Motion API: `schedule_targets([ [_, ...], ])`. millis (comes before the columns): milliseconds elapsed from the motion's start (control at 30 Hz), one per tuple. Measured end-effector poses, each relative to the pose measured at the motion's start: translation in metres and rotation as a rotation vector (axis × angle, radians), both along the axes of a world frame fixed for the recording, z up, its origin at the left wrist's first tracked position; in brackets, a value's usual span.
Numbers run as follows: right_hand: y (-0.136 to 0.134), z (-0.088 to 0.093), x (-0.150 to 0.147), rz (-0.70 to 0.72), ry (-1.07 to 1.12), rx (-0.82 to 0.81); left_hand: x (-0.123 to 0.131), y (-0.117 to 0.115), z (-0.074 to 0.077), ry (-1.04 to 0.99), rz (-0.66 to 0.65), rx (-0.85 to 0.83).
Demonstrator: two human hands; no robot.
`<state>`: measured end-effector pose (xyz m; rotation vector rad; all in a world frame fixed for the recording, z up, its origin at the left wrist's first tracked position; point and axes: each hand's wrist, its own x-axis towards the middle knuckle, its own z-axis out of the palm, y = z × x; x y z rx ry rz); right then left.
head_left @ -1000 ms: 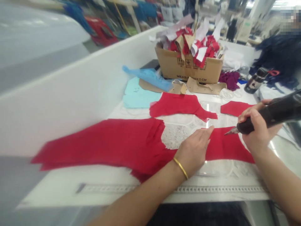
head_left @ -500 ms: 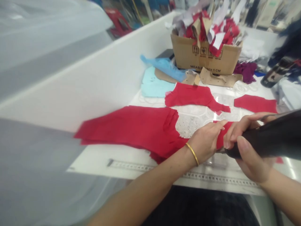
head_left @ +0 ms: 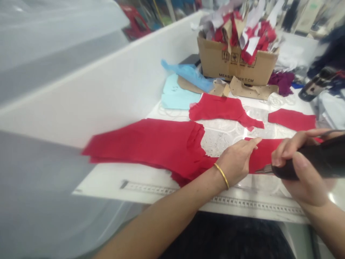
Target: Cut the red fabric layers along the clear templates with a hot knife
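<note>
My left hand (head_left: 237, 160), with a gold bangle at the wrist, presses on a red fabric piece (head_left: 265, 149) with its fingers stretched to the right. Wrapped round a thick black hand tool (head_left: 323, 158) is my right hand (head_left: 304, 172). The tool's narrow metal tip points left along the near edge of that fabric, close to my left hand. A larger stack of red fabric pieces (head_left: 151, 144) lies left of my hands. Two more single pieces, a red fabric shape (head_left: 218, 108) and a shorter red fabric shape (head_left: 292, 118), lie beyond them.
A measuring tape (head_left: 242, 202) runs along the table's front edge. A cardboard box (head_left: 234, 68) full of scraps stands at the back. Around it lie light-blue sheets (head_left: 180, 95), brown paper patterns (head_left: 253, 90) and a dark bottle (head_left: 316, 84). A white side wall (head_left: 107, 86) borders the left.
My right hand has moved to the right with the black tool, baring its metal tip and more of the red fabric. My left hand stays nearly in place.
</note>
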<state>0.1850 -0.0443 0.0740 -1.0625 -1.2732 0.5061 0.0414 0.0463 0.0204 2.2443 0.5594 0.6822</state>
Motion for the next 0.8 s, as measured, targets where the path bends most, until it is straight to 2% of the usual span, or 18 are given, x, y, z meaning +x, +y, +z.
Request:
schedule_targets([
  [133,-0.004,0.0,0.006,0.036,0.141,0.056,0.0,-0.002,-0.003,-0.024,-0.002,0.019],
  [333,-0.003,-0.005,0.002,0.021,0.135,0.101,0.001,-0.002,-0.006,-0.08,-0.005,0.032],
  [533,-0.01,0.0,0.011,0.045,0.142,0.072,0.003,-0.004,-0.002,-0.122,-0.031,0.125],
  [800,-0.02,0.0,0.028,-0.071,0.158,0.098,0.006,-0.009,-0.005,-0.145,-0.123,0.184],
])
